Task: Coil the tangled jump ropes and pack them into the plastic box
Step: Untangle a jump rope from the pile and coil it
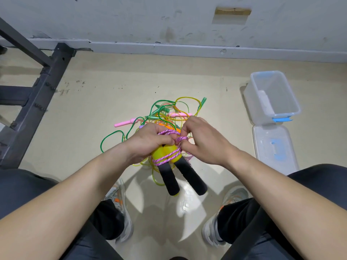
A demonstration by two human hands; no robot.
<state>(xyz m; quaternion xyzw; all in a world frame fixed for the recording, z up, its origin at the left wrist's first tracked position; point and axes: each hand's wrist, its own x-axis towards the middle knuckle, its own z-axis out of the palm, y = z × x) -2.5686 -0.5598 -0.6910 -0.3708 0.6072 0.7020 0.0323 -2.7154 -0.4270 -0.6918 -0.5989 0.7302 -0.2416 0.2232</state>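
I hold one jump rope above the floor: two black foam handles (170, 180) with yellow heads, side by side, with pink braided cord (165, 158) wrapped around the heads. My left hand (148, 142) grips the bundle at the yellow heads. My right hand (201, 140) pinches a loop of the pink cord just right of the left hand. Behind my hands, a tangle of green, yellow and pink ropes (169, 111) lies on the floor. The clear plastic box (287, 109) stands open at the right.
The box's clear lid (274, 147) lies flat on the floor just in front of the box. A dark metal frame (37, 96) stands at the left. A wall with a skirting board (187, 48) runs behind. My knees and shoes fill the lower frame.
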